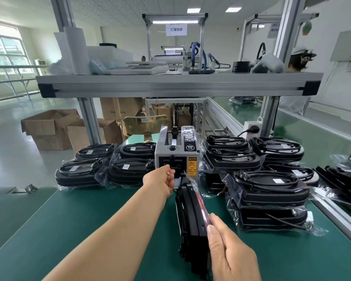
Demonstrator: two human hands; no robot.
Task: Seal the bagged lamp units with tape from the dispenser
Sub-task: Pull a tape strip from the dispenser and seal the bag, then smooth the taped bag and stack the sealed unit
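Right hand (231,252) pinches the slippery bag flap of the rigid, likely fairly heavy bagged lamp unit (192,218), which stands on edge on the green mat (79,230), while the left hand (162,179) curls its fingers at the tape dispenser (176,157) outlet, and whether it holds tape cannot be told.

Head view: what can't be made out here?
Tape at the dispenser outlet: the left hand covers it; strip pinched or not, unclear.
Bag opening of the held lamp unit: edge-on, right hand covers its near end.
Caution label wording: too small.
Bagged units at far right: cut off by the frame edge.
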